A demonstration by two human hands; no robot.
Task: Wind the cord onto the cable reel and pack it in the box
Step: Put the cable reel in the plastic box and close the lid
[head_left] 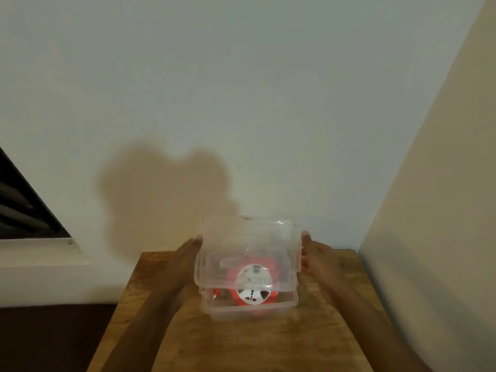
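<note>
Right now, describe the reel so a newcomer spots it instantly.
On the wooden table in the wall corner sits a clear box, its lid held between both hands. The reel lies inside: the only red thing, with a round white face.

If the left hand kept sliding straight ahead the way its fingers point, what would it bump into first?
Probably the wall behind the table. The left hand lies along the clear lid's side, fingers pointing past it; depth is hard to judge.

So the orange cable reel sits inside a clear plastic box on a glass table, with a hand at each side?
Not quite: the head view shows a wooden table, not glass. The orange cable reel is in the clear plastic box, left hand and right hand flanking it.
</note>
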